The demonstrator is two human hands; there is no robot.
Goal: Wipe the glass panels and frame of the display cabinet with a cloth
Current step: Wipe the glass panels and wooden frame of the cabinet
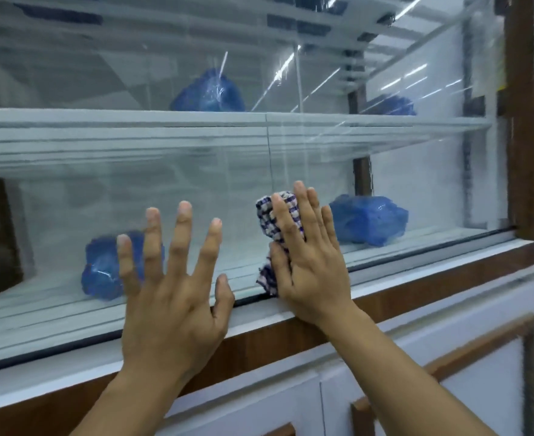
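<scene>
**Flat hands on the lower pane, cloth under the right**
The left hand [171,287] is spread bare against the glass panel [196,190]. The right hand [309,256], fingers straight, presses the checked cloth [270,215] just above the bottom frame rail [70,366]. The pane's long axis runs left–right and most of the glass lies above, so the right hand likely leads.

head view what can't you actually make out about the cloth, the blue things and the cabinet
All in the head view:
checked cloth: mostly hidden under the right hand, so its size is unknown.
lower left blue object: partly behind the left hand and blurred; its identity is unclear.
upper shelf blue object: crossed by glare on the glass.
display cabinet: top cut off by the upper edge.
</scene>
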